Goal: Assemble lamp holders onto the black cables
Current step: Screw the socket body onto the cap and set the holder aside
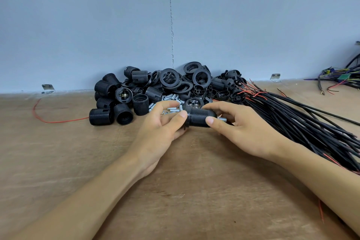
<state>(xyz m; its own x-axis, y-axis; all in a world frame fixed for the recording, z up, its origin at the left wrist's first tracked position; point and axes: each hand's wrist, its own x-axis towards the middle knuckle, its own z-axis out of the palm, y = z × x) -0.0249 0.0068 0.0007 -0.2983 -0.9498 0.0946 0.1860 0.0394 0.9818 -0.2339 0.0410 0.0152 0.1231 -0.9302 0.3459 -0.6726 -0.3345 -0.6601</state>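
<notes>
A black ribbed lamp holder [197,119] lies sideways between both my hands, just above the wooden table [194,191]. My left hand [161,128] grips its left end with thumb and curled fingers. My right hand [235,128] pinches its right end, where a short metal threaded tube [222,119] sticks out. A thick bundle of black cables [303,122] with red wire tips fans out along the right side, under my right forearm.
A pile of black lamp holder shells, rings and caps [165,87] sits against the grey wall, with loose metal tubes [172,99] in front. A stray red wire [44,119] curls at left. Coloured wiring [341,80] lies far right. Metal brackets [47,88] hold the wall.
</notes>
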